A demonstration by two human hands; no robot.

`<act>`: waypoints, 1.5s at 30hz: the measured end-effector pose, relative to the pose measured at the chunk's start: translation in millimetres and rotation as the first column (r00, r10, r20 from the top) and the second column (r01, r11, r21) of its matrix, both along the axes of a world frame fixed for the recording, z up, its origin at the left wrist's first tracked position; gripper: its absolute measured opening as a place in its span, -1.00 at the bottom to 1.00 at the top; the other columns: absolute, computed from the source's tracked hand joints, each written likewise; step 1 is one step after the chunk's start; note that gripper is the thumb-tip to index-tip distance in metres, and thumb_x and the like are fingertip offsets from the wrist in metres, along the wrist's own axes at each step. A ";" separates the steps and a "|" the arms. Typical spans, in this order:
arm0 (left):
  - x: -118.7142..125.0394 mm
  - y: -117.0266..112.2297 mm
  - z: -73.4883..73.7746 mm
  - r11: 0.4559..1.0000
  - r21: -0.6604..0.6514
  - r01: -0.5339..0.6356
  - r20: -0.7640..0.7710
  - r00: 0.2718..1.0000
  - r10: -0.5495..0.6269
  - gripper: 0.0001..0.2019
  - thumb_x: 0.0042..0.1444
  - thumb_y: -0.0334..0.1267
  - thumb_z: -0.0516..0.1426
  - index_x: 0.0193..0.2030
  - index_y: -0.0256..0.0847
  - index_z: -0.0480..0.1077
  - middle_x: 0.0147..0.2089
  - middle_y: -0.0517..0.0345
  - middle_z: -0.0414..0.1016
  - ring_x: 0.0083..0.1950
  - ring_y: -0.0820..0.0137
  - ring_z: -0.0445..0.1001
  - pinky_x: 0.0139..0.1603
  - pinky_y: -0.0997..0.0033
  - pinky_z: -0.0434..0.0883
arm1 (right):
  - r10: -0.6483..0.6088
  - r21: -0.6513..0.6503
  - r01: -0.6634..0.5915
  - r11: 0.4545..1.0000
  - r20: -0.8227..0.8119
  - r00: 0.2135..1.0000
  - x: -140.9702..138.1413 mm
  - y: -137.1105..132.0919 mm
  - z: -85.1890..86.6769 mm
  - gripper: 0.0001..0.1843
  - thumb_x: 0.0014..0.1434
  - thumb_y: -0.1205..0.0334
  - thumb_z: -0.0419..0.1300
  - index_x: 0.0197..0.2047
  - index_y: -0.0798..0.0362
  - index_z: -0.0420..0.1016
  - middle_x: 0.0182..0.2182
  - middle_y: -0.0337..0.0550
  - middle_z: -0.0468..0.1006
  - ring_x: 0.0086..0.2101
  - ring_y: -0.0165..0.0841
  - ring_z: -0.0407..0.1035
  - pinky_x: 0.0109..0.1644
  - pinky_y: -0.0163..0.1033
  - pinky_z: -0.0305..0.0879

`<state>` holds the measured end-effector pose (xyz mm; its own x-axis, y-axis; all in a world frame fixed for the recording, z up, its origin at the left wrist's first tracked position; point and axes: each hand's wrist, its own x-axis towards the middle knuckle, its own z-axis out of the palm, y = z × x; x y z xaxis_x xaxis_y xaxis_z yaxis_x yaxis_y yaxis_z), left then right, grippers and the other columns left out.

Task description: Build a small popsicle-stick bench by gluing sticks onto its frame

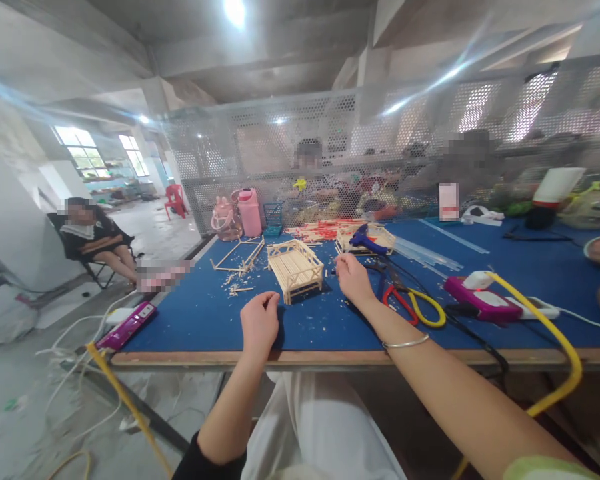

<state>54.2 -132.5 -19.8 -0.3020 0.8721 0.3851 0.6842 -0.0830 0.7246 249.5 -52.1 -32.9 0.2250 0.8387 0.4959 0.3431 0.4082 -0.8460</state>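
Note:
A miniature bed-like frame made of thin wooden sticks [296,265] stands on the blue tabletop, with railings around its slatted base. Near its front left corner is my left hand [260,322], its fingers curled in; anything inside them is hidden. My right hand [353,277] is to the right of the frame, thumb and fingers pinched together, and what they hold cannot be made out. Just beyond it, a blue glue gun [366,240] rests against a second stick frame [344,235]. Pliers with one red and one yellow handle [427,308] lie beside my right forearm.
An open stick outline [239,259] and wood scraps lie at the left. Red-tipped sticks [325,230] and clear glue sticks [427,253] are farther back. Purple power strips [483,300] with cables flank the work area. A pink bottle [250,213] stands before the perforated screen.

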 end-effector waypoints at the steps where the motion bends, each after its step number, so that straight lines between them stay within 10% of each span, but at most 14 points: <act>1: 0.3 0.8 -0.8 1.000 0.005 -0.003 -0.016 1.000 0.003 -0.79 0.10 -0.32 0.05 -0.28 -0.24 0.53 -0.23 0.04 0.59 -0.19 0.32 0.50 -0.11 0.39 0.33 | 0.054 -0.018 -0.054 0.998 -0.022 0.998 -1.5 0.8 -1.0 -0.86 -0.09 0.27 -0.01 -0.36 0.01 0.23 -0.50 -0.26 0.35 -0.55 -0.42 0.20 -0.38 -0.27 0.16; 7: 9.6 2.1 -3.0 0.997 -0.060 -0.043 -0.274 0.961 0.024 -0.75 0.04 -0.22 0.13 -0.21 -0.30 0.52 -0.21 -0.07 0.56 -0.13 0.22 0.47 -0.07 0.30 0.32 | 0.308 -0.186 -0.285 0.940 0.105 0.946 -8.4 1.4 -6.2 -0.76 -0.30 0.35 0.07 -0.43 0.02 0.24 -0.52 -0.34 0.33 -0.51 -0.44 0.21 -0.31 -0.27 0.20; 13: 19.5 0.7 2.0 0.986 -0.149 -0.071 -0.462 0.887 -0.006 -0.71 0.12 -0.14 0.08 -0.22 -0.27 0.54 -0.20 -0.11 0.56 -0.11 0.15 0.45 -0.13 0.28 0.29 | 0.272 -0.191 -0.242 0.951 0.152 0.950 -7.5 -1.6 -5.2 -0.82 -0.28 0.26 0.14 -0.49 0.02 0.25 -0.55 -0.36 0.33 -0.49 -0.43 0.21 -0.26 -0.24 0.20; 45: 25.3 0.3 5.0 0.976 -0.204 -0.077 -0.463 0.886 -0.027 -0.73 0.15 -0.21 0.03 -0.23 -0.25 0.53 -0.18 -0.13 0.53 -0.08 0.19 0.44 -0.12 0.31 0.28 | 0.331 -0.212 -0.301 0.930 0.125 0.935 -5.2 4.1 -11.8 -0.84 -0.29 0.37 0.05 -0.50 0.04 0.31 -0.55 -0.31 0.42 -0.48 -0.41 0.29 -0.30 -0.28 0.22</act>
